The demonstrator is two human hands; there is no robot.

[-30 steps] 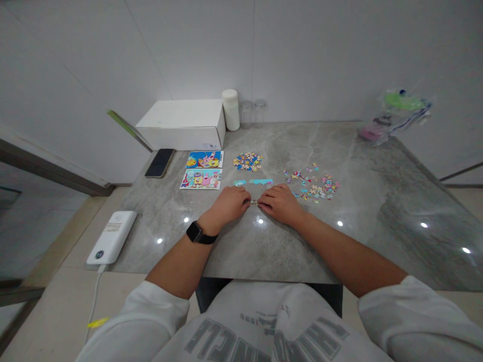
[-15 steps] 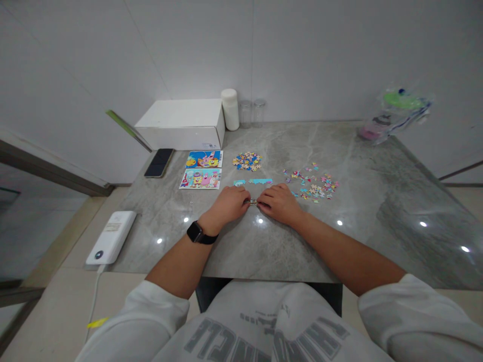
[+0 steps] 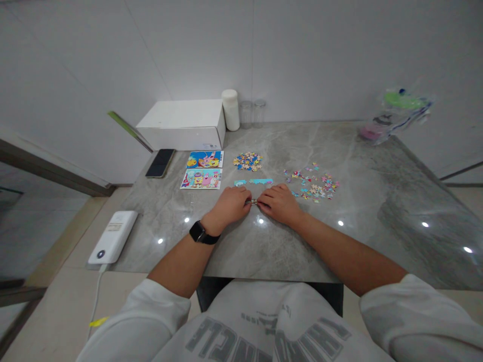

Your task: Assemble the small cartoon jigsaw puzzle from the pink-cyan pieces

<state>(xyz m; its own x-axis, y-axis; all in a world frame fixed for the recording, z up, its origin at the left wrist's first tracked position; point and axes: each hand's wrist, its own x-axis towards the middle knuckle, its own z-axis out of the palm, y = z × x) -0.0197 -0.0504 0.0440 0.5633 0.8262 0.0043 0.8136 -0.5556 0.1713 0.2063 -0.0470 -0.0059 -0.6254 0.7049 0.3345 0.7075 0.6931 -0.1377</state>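
Observation:
My left hand (image 3: 234, 205) and my right hand (image 3: 279, 202) meet at the middle of the table, fingertips closed on a short strip of puzzle pieces (image 3: 254, 202) between them. Fingers cover both ends of the strip. Just beyond my hands lie two joined light-blue sections of jigsaw, a small one (image 3: 240, 183) and a longer one (image 3: 261, 181). Loose puzzle pieces (image 3: 319, 191) are scattered to the right of my right hand. Farther back is a heap of blue and yellow puzzle pieces (image 3: 247, 161). Two cartoon picture cards, one blue (image 3: 205, 159) and one pale (image 3: 201, 179), lie to the left.
On the grey marble table (image 3: 287, 246) a phone (image 3: 160, 163) lies at the left, before a white box (image 3: 181, 123). A white bottle (image 3: 230, 110) and two clear jars (image 3: 252, 114) stand by the wall. A power bank (image 3: 113, 236) is front left; a plastic bag (image 3: 392, 118) sits back right.
The whole view has shifted very slightly. Both hands stay at the same place with the strip between their fingertips, and nothing else has visibly moved.

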